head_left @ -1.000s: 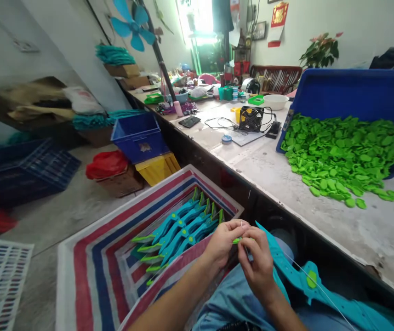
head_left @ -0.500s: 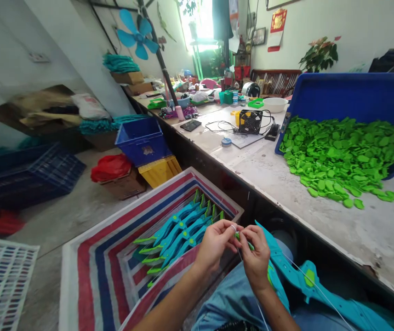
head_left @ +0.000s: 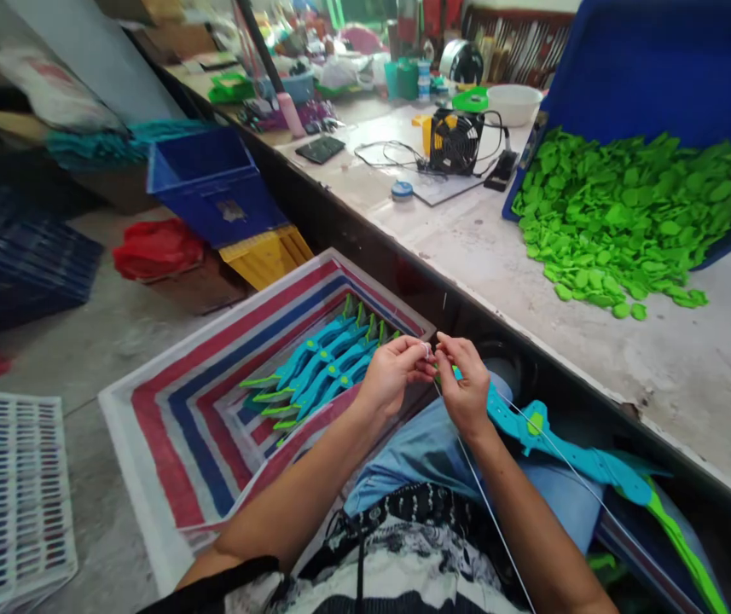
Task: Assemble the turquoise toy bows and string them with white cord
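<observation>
A turquoise toy bow (head_left: pixel 586 460) with green ends lies across my lap, slanting down to the right. One end of it is at my fingers, mostly covered by them. My left hand (head_left: pixel 397 368) is closed in a pinch on a white string (head_left: pixel 485 501), which loops near its fingertips. Close beside it, my right hand (head_left: pixel 466 384) also has thumb and fingers pinched together at the string and the bow's green tip. Exactly what the right fingers grip is partly hidden. Lengths of string run down past my right forearm and along the bow.
Left of my hands, a striped-lined box (head_left: pixel 179 426) holds several stacked toy bows (head_left: pixel 323 354). On the table (head_left: pixel 467 239) a tipped blue bin (head_left: pixel 652 68) spills green pieces (head_left: pixel 634 205). A small black fan (head_left: pixel 456 143) stands behind. A white crate (head_left: pixel 10 495) sits at far left.
My view has tilted downward, so the lap and shirt show more. Both hands remain together at the bow's end; the right fingers have shifted slightly up, apart from the left ones.
</observation>
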Demonstrator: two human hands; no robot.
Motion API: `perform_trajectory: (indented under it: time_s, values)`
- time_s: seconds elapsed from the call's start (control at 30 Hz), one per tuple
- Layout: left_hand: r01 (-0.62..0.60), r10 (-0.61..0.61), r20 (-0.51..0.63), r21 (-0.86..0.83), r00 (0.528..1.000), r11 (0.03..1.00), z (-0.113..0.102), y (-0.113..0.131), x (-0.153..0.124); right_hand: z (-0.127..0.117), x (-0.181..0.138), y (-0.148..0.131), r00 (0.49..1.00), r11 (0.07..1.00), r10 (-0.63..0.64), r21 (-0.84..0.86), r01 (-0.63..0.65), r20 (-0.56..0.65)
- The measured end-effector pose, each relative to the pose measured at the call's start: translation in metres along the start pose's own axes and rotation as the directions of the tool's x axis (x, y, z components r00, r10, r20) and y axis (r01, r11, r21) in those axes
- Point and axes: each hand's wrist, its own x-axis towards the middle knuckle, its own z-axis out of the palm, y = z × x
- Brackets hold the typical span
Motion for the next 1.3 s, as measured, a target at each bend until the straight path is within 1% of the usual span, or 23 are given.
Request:
perform_trajectory:
  time_s: [0.07,0.2,0.3,0.37,0.43,0.53,0.6,0.67,0.73,0.8,0.87,0.93,1.03,1.13,1.2,1.3]
  values:
    - [-0.002,0.002,-0.019,-0.018,1.000,1.000,0.006,-0.001,0.001,-0.006,0.002,-0.001,0.999,0.998,-0.035,-0.053,0.035,0.009]
    - [-0.009,0.009,-0.019,-0.018,1.000,1.000,0.013,0.000,0.005,-0.018,0.011,-0.004,0.987,0.986,-0.125,-0.097,0.135,0.105]
    - [-0.019,0.019,0.006,0.007,1.000,1.000,0.017,0.001,0.006,-0.028,0.018,-0.006,0.976,0.974,-0.142,-0.152,0.167,0.165]
    - [-0.044,0.043,0.033,0.034,0.999,0.998,0.017,0.001,0.006,-0.034,0.023,-0.009,0.970,0.962,-0.130,-0.212,0.173,0.204]
    - [-0.081,0.074,0.089,0.078,0.993,0.994,0.017,0.001,0.004,-0.040,0.027,-0.011,0.967,0.953,-0.102,-0.256,0.163,0.235]
    - [-0.165,0.119,0.219,0.208,0.969,0.964,0.011,0.003,0.001,-0.047,0.032,-0.014,0.962,0.961,-0.055,-0.247,0.123,0.268]
    - [-0.244,0.150,0.289,0.322,0.945,0.915,0.004,0.005,0.000,-0.047,0.032,-0.015,0.958,0.971,-0.030,-0.220,0.096,0.284]
    - [-0.301,0.172,0.319,0.422,0.932,0.855,-0.003,0.006,-0.002,-0.044,0.029,-0.015,0.955,0.979,-0.019,-0.189,0.078,0.295]
    - [-0.335,0.209,0.295,0.487,0.932,0.807,-0.010,0.003,-0.003,-0.038,0.024,-0.014,0.955,0.988,-0.022,-0.140,0.066,0.297]
    - [-0.352,0.262,0.239,0.529,0.935,0.772,-0.017,-0.002,-0.006,-0.029,0.015,-0.012,0.961,0.996,-0.016,-0.078,0.039,0.276]
    - [-0.361,0.315,0.182,0.563,0.932,0.743,-0.026,-0.008,-0.009,-0.020,0.006,-0.008,0.968,1.000,0.017,-0.008,-0.016,0.252]
    - [-0.365,0.341,0.158,0.596,0.926,0.715,-0.035,-0.014,-0.012,-0.011,-0.004,-0.004,0.968,0.995,0.064,0.055,-0.079,0.244]
    - [-0.352,0.318,0.171,0.622,0.933,0.699,-0.051,-0.023,-0.016,0.001,-0.017,0.003,0.965,0.985,0.100,0.110,-0.130,0.244]
    - [-0.267,0.272,0.088,0.621,0.958,0.737,-0.063,-0.031,-0.019,0.010,-0.028,0.007,0.960,0.982,0.115,0.115,-0.148,0.256]
    - [-0.239,0.265,0.056,0.635,0.963,0.734,-0.068,-0.035,-0.021,0.015,-0.034,0.007,0.952,0.982,0.124,0.105,-0.159,0.279]
    - [-0.261,0.255,0.102,0.629,0.961,0.732,-0.075,-0.040,-0.023,0.020,-0.041,0.007,0.949,0.982,0.125,0.101,-0.160,0.289]
